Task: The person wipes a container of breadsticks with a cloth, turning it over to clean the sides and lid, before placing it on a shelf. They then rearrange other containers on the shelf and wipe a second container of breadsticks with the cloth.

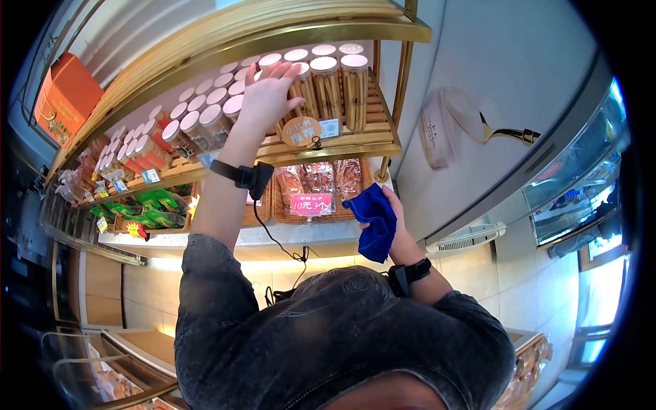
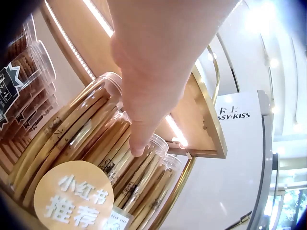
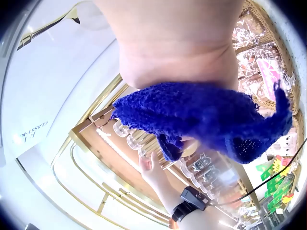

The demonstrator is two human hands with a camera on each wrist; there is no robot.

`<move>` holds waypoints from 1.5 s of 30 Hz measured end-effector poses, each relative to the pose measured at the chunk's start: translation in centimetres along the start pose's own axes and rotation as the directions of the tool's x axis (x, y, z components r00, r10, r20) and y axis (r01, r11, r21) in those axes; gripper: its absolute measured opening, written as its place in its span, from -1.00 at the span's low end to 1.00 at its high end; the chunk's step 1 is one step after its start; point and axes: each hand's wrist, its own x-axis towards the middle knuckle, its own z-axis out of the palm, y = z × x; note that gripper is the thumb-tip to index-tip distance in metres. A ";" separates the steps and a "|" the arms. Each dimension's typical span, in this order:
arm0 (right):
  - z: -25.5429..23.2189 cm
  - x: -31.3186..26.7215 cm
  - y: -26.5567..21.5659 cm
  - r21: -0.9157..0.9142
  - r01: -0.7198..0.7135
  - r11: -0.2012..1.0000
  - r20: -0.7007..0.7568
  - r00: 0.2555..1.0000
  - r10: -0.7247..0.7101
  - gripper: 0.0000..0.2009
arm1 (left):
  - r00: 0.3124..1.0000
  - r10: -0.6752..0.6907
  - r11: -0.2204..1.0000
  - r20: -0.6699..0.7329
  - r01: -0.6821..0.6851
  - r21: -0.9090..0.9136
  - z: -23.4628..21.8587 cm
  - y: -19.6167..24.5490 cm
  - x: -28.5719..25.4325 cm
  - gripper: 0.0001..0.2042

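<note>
My left hand (image 1: 268,99) reaches up to the shelf, fingers spread over the lids of clear jars (image 1: 327,89) filled with long breadstick-like sticks. In the left wrist view its thumb (image 2: 139,139) points down in front of these jars, and the other fingers are hidden. My right hand (image 1: 395,222) grips a crumpled blue cloth (image 1: 374,225) at the shelf's right end. Seen from the right wrist, the fuzzy cloth (image 3: 192,115) covers most of the fingers.
Rows of white-lidded jars (image 1: 197,102) fill the shelf to the left. A round orange sign (image 1: 301,131) stands at the stick jars' front. Below sits a basket of packaged food with a pink price card (image 1: 311,204). A gold post (image 1: 402,75) and white panel (image 1: 478,89) bound the right side.
</note>
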 end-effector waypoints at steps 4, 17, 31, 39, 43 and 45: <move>0.8 -0.8 0.2 -0.040 0.046 0.998 -0.055 0.997 -0.048 -0.63 | 1.000 0.004 0.999 -0.015 -0.004 -0.033 0.3 -0.1 0.0 -0.47; 2.7 -1.5 0.3 -0.088 0.075 0.993 -0.139 0.986 -0.087 -0.63 | 0.996 0.008 1.000 -0.086 -0.008 -0.006 0.6 0.2 -0.2 -0.48; 0.4 -0.6 -0.2 -0.030 0.033 0.999 -0.028 0.999 -0.034 -0.60 | 0.961 -0.239 0.952 -0.139 0.205 -0.226 -0.4 -1.2 -1.3 -0.27; -0.4 0.0 -0.5 0.084 -0.018 0.996 0.047 0.999 0.014 -0.58 | 0.873 -0.478 0.823 0.096 0.484 -0.297 1.7 -2.0 -2.3 -0.18; -0.8 0.4 -0.4 0.084 -0.019 0.996 0.060 0.998 0.014 -0.58 | 0.820 -0.556 0.725 0.133 0.557 -0.405 2.0 -2.1 -2.2 -0.18; -1.2 0.5 -0.3 0.072 -0.010 0.997 0.093 0.996 0.004 -0.57 | 0.806 -0.578 0.694 0.128 0.568 -0.443 1.9 -2.0 -2.3 -0.19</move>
